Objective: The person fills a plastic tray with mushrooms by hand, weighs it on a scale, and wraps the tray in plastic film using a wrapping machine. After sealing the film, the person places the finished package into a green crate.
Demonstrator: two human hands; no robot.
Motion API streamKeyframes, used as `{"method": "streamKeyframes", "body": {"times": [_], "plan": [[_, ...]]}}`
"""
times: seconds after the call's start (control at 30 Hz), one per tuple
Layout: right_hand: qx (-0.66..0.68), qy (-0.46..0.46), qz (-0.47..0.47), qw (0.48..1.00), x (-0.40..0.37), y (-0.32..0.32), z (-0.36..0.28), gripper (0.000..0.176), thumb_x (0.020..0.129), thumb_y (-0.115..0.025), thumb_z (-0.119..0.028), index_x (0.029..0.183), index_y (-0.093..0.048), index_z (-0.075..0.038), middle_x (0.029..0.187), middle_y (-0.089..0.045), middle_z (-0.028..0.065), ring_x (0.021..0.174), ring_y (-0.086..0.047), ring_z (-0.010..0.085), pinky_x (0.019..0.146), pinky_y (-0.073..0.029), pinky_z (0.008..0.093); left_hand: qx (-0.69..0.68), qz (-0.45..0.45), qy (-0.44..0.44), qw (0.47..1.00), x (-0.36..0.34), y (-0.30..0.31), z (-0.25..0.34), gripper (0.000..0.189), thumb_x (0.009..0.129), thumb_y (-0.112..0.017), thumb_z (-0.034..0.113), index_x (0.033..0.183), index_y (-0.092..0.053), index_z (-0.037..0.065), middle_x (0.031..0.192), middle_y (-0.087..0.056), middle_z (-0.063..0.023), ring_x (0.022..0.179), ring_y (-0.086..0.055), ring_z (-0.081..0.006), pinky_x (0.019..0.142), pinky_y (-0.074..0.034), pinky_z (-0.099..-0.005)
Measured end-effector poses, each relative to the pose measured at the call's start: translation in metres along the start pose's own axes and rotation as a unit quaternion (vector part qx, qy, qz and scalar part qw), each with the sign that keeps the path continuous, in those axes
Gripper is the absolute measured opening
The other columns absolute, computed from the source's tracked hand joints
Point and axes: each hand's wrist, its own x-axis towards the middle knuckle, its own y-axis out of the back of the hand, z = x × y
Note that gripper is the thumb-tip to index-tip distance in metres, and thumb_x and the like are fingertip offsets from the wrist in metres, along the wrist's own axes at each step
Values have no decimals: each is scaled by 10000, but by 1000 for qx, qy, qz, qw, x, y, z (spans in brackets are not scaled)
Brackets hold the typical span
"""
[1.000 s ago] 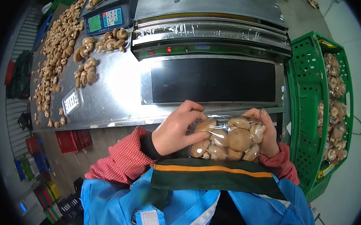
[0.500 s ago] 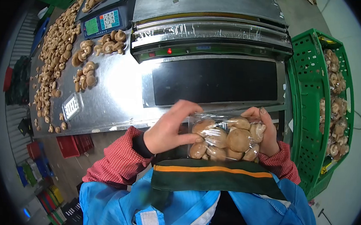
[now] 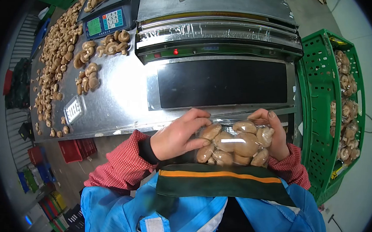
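Observation:
A film-wrapped pack of brown mushrooms is held close against my body, below the table's front edge. My left hand grips the pack's left end, thumb on the near side and fingers along the far side. At the other end, my right hand holds the pack, its fingers bent over the far right corner. Clear film over the mushrooms shines with reflections. Just beyond the pack lies the black plate of a wrapping machine, whose red light is lit.
Loose mushrooms cover the table's left side, near a blue scale bearing more mushrooms. A clear tray lies on the steel table. To the right stands a green crate with wrapped packs. A red crate sits below.
My left fingers have moved slightly down and curled closer onto the pack's left end. The film there looks tighter. My right hand has barely moved.

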Motion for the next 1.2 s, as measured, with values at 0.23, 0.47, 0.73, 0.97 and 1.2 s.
{"method": "streamKeyframes", "body": {"times": [0.23,0.47,0.73,0.97,1.2], "plan": [[3,-8,0,1000,5,4,2,498,986,-339,-445,1012,-544,8,952,-620,138,866,-618,176,789,-511,293,-24,-29,21,999,13,5,-5,351,718,-712,146,1010,-605,-17,1098,-581,-160,927,-628,-301,719,-560,-346],[50,-42,-6,998,7,1,-3,487,986,-340,-437,1011,-546,3,951,-625,146,859,-622,184,796,-509,299,-12,0,10,1000,11,3,2,337,727,-722,145,1017,-625,2,1078,-594,-147,982,-608,-297,761,-549,-347],[6,-37,-6,999,16,0,-4,498,990,-344,-440,1017,-554,12,911,-625,117,839,-622,147,745,-515,271,-151,-61,102,981,15,-6,-32,310,728,-754,206,936,-655,-2,999,-618,-131,897,-615,-250,764,-511,-333],[10,-35,-24,999,21,3,-9,512,988,-347,-451,1019,-555,16,923,-626,121,853,-619,154,779,-508,278,-119,-50,103,986,23,12,-10,278,743,-705,133,971,-635,-8,1142,-598,-144,1000,-627,-220,658,-600,-283],[5,-63,-27,998,25,5,-9,511,987,-350,-447,1012,-563,18,935,-628,114,851,-623,158,776,-509,277,-135,-56,47,988,13,0,-34,358,769,-728,194,1046,-610,1,1098,-614,-144,1003,-615,-231,682,-581,-279]]}}
